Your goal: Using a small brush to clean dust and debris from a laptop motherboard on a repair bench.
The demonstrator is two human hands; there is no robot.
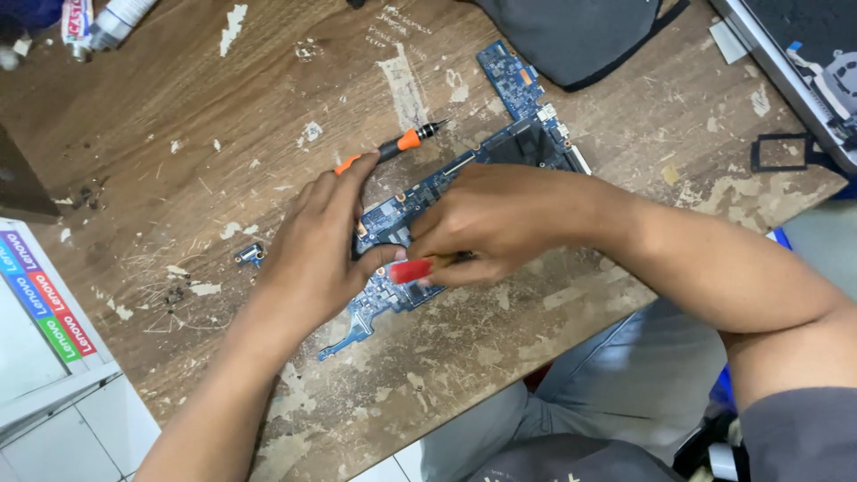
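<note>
Hands (330,241) cover blue board (518,143) | screwdriver (393,147) beside | red tool (412,270), perhaps gripped

Bare forearms, bare hands, left hand (312,254), right hand (500,219), grey short sleeve, light grey-blue trousers

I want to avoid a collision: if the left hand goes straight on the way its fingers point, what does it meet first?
Probably the black and orange screwdriver. The left hand points up and right across the blue circuit board, and one fingertip already looks close to the screwdriver's handle, though depth is unclear.
</note>
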